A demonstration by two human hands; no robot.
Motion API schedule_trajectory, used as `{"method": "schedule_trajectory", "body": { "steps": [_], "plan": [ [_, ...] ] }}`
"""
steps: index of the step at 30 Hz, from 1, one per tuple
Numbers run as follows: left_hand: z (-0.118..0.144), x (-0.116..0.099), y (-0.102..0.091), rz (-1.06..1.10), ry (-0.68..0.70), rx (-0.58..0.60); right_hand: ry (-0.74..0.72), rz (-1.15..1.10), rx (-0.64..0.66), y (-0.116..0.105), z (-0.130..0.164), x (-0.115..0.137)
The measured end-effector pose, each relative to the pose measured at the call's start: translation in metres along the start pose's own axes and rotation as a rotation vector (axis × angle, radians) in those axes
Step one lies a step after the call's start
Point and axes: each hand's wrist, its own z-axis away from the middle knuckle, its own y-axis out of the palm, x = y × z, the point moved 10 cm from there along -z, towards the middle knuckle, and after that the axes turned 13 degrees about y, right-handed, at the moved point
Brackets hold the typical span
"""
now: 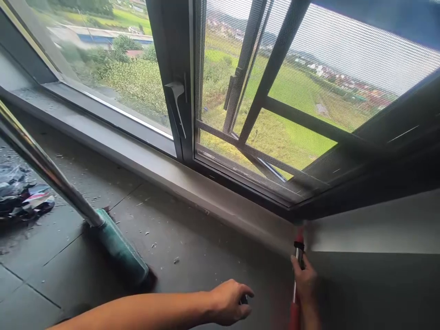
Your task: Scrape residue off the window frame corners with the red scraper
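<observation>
While leaning at left over the dusty floor (192, 238), broom (117, 245) and trash (24, 197); right hand (305, 282) wrapped around red tool (298, 256) at lower right corner; left hand (228, 300) curled, contents unclear.

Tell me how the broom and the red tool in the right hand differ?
The broom is long, with a shiny metal pole and a teal head lying on the grey sill; the red tool is thin and short. Nobody grips the broom in view, while the right hand holds the tool with its tip up in the corner under the window frame. The left hand touches neither. Both tools sit low on the dusty sill.
</observation>
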Motion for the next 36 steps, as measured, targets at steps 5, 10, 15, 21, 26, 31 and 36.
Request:
{"method": "schedule_trajectory", "body": {
  "steps": [5, 10, 15, 21, 26, 31, 36],
  "plan": [
    [-0.001, 0.002, 0.001, 0.002, 0.012, -0.003, 0.028, 0.108, -0.018, 0.002, -0.001, -0.009],
    [-0.003, 0.002, 0.002, -0.005, 0.019, 0.008, 0.061, 0.127, -0.014, -0.009, 0.005, -0.003],
    [-0.004, 0.001, 0.006, -0.008, 0.026, 0.015, 0.157, -0.076, 0.149, 0.003, 0.014, 0.002],
    [-0.003, 0.001, 0.004, -0.008, 0.029, 0.002, 0.232, -0.454, 0.263, 0.03, 0.024, -0.004],
    [0.001, -0.012, 0.014, 0.043, 0.068, 0.124, 0.127, -0.261, 0.131, 0.034, 0.027, -0.002],
    [-0.001, -0.009, 0.039, 0.049, 0.051, 0.25, 0.078, -0.055, 0.021, 0.025, 0.021, -0.002],
    [-0.004, 0.002, 0.06, 0.066, 0.023, 0.333, 0.043, 0.067, -0.016, 0.023, 0.008, -0.014]
  ]
}}
